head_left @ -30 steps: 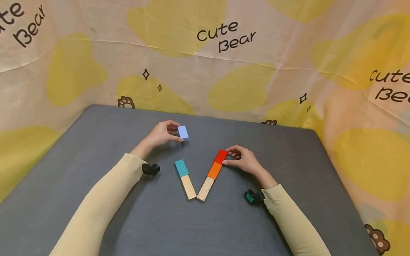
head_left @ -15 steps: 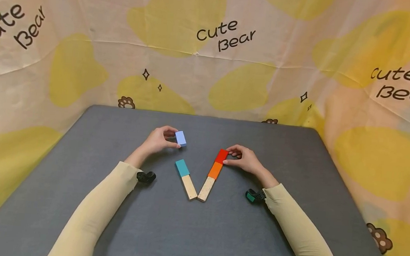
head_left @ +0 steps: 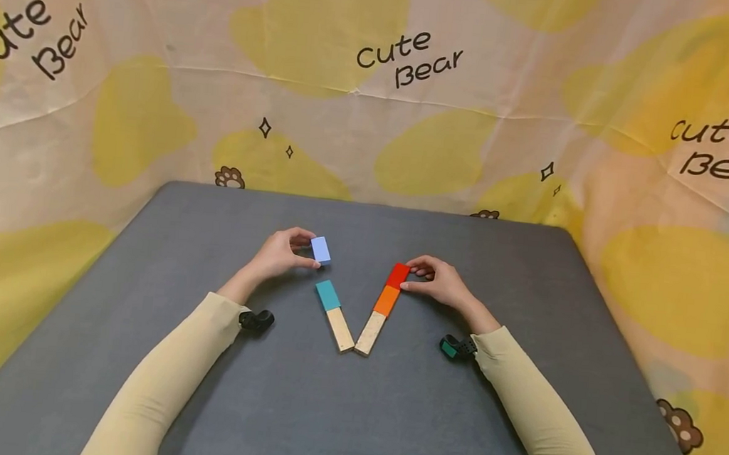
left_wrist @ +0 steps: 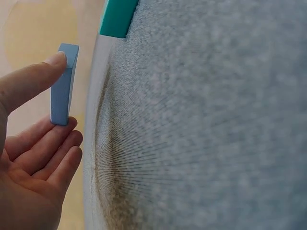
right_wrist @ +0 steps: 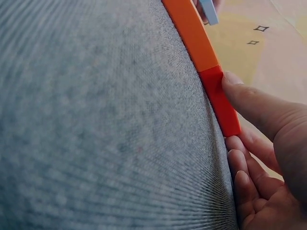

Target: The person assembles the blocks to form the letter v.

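Observation:
My left hand [head_left: 275,255] pinches a light blue block [head_left: 320,250] between thumb and fingertips. In the left wrist view this blue block [left_wrist: 62,91] is up off the table, its narrow side showing. Just nearer to me lies a teal block [head_left: 328,295], end to end with a plain wood block [head_left: 340,330]. My right hand [head_left: 440,282] has thumb and fingers on a red block [head_left: 398,275], which lies against an orange block [head_left: 387,301]. Another plain wood block [head_left: 370,333] continues that row. Both rows meet at their near ends in a V.
The blocks lie on a grey table [head_left: 350,412]. A printed cloth [head_left: 327,53] hangs behind it and along both sides. Black bands with small devices sit at my left wrist [head_left: 257,320] and right wrist [head_left: 458,348].
The left hand has come nearer to me with the light blue block, close to the far end of the teal block. The right hand stays at the red block.

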